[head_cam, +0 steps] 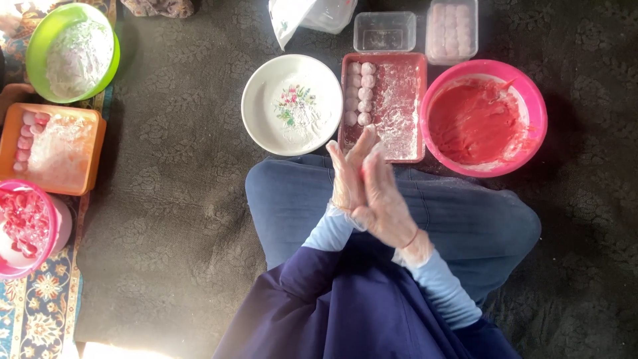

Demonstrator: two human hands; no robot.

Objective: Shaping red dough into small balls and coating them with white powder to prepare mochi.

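Rolling step, judged: left hand [347, 178] and right hand [387, 199], gloved, pressed palm to palm over the lap, contents hidden; red tray [415, 66] of floured balls [361, 93] lay just beyond, calling for gentle placement.

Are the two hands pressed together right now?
Touching. The head view shows the left hand and right hand laid palm to palm above the lap, with no gap between them.
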